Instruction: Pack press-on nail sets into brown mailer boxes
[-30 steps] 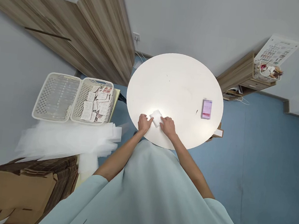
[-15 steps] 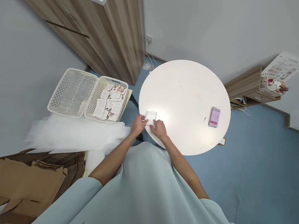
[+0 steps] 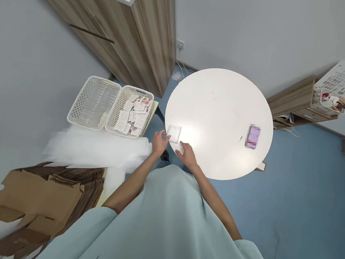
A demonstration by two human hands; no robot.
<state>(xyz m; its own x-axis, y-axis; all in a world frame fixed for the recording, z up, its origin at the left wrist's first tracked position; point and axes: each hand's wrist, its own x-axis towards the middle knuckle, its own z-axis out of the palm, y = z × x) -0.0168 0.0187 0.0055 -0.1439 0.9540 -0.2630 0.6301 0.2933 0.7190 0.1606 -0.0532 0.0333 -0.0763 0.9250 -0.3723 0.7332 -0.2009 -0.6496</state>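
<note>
A small white square packet (image 3: pixel 173 133) lies flat near the left front edge of the round white table (image 3: pixel 220 93). My left hand (image 3: pixel 159 144) is at its lower left corner, thumb tip at the packet's edge and fingers slightly apart. Whether the thumb presses on the packet is hard to tell. Just to the right and nearer me, my right hand (image 3: pixel 187 154) hovers over the table edge, thumb and fingers spread, with nothing in it.
A purple item (image 3: pixel 253 137), pixelated, lies at the table's right. To the left are a white basket (image 3: pixel 110 124) of small printed packets, a second basket (image 3: pixel 72 112) with clear plastic pieces, white foam sheets (image 3: pixel 95 147) and flattened cardboard boxes (image 3: pixel 40 199). A wooden cabinet (image 3: pixel 151 40) stands behind.
My right hand has let go of the packet and drawn back toward me, its fingers opening. The left hand's fingers have loosened at the packet's corner. The whole view has shifted slightly.
</note>
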